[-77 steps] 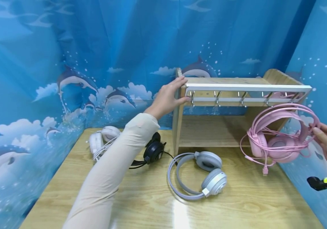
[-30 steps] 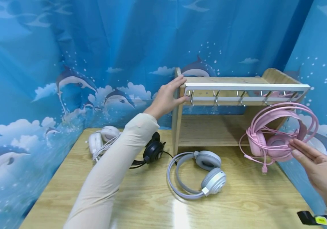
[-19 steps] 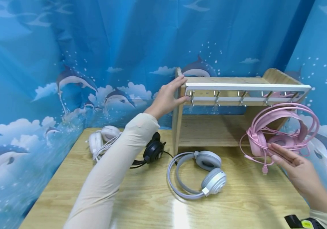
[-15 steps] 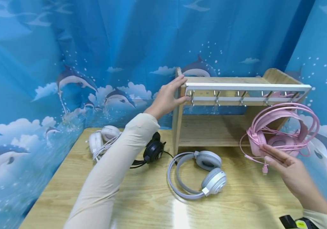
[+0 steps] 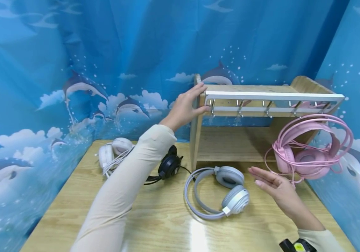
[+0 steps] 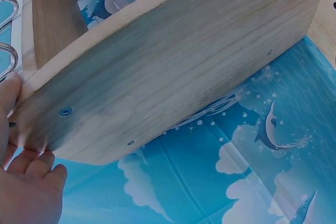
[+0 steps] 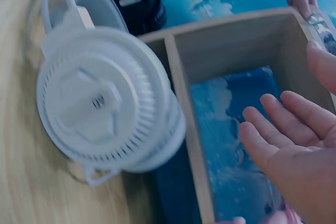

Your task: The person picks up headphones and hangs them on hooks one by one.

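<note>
My left hand (image 5: 184, 106) grips the upper left front corner of a wooden shelf (image 5: 236, 141). In the left wrist view, its thumb lies at the front and its fingers (image 6: 39, 166) bend against the side panel (image 6: 157, 72). My right hand (image 5: 277, 190) is open and holds nothing, fingers extended toward the grey headphones (image 5: 238, 200) on the table. Those headphones' round earcup (image 7: 105, 98) looms large in the right wrist view, left of the hand. Pink headphones (image 5: 310, 162), with their cable coiled around them, hang at the right end of the hook rail (image 5: 274, 94).
White headphones (image 5: 105, 155) with a bundled cable and black headphones (image 5: 169, 167) lie on the table (image 5: 167, 224) at the left, partly behind my left sleeve (image 5: 126, 182). Several metal hooks line the shelf's front. A blue dolphin-print curtain (image 5: 135, 42) surrounds the table.
My right hand has let go of the pink headphones and moved left and down, near the grey headphones. The pink headphones stay hanging; my left hand keeps its place on the shelf.
</note>
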Tool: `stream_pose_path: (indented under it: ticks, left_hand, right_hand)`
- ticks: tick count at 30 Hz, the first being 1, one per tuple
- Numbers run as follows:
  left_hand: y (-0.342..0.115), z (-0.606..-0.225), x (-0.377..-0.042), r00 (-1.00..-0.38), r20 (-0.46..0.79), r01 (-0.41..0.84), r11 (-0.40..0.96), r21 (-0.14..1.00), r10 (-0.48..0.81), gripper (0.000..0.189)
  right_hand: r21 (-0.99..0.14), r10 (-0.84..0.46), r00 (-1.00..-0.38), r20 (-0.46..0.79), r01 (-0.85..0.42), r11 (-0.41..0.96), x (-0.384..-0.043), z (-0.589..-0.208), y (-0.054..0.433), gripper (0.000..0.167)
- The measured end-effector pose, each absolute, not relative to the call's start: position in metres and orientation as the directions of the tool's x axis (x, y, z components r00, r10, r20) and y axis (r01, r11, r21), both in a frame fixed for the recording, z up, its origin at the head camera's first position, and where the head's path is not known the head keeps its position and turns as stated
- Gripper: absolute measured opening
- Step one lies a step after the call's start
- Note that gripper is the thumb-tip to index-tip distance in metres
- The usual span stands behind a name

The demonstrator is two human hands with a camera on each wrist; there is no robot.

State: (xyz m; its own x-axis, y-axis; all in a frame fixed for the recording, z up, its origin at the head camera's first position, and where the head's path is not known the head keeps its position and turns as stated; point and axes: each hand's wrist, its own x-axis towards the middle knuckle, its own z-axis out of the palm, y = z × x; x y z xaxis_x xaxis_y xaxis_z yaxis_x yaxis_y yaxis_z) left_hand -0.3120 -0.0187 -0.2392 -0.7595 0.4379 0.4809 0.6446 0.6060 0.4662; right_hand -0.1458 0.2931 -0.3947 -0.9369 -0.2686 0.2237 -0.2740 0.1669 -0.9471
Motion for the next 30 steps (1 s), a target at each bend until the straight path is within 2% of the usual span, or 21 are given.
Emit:
stream_pose_path:
  ticks: [4,18,30]
  left_hand:
    - [-0.019,-0.239,-0.312,-0.76,0.479,0.644,0.605,0.468,0.438,0.071]
    - [-0.018,-0.239,-0.312,-0.76,0.483,0.644,0.609,0.464,0.435,0.071]
    - [-0.018,-0.24,-0.312,-0.757,0.484,0.646,0.612,0.456,0.438,0.071]
  right_hand:
    - [-0.95,-0.3,-0.929,0.218,-0.272,0.152,-0.147,-0.401,0.281,0.044]
    - [-0.983,-0.395,-0.914,0.088,-0.144,0.114,-0.142,-0.428,0.244,0.046]
    - [-0.992,-0.486,-0.868,0.097,-0.124,0.024,-0.143,-0.441,0.207,0.046]
